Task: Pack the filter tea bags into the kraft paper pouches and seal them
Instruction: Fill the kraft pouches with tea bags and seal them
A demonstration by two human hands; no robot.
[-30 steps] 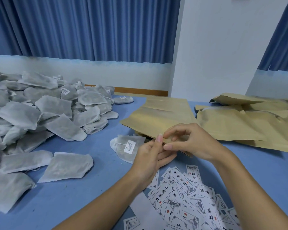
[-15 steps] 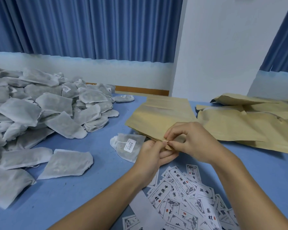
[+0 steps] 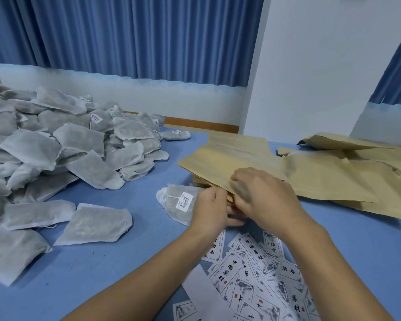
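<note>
A flat stack of kraft paper pouches point(image 3: 232, 163) lies on the blue table, just beyond my hands. My left hand point(image 3: 210, 210) and my right hand point(image 3: 262, 193) meet at the stack's near edge, fingers pinching the top pouch there; the right hand's fingers are blurred. One filter tea bag point(image 3: 175, 206) with a white barcode tag lies directly left of my left hand. A large heap of grey-white tea bags point(image 3: 63, 149) fills the table's left side.
More kraft pouches point(image 3: 347, 172) lie loosely piled at the right. Printed label stickers point(image 3: 257, 272) with black characters are scattered near the front edge under my forearms. Two loose tea bags point(image 3: 95, 224) lie at the front left. Blue curtains and a white wall stand behind.
My right hand has slid left and down over the pouch's near edge, its fingers now blurred with motion. My left hand stays at the edge. The view has shifted slightly.
</note>
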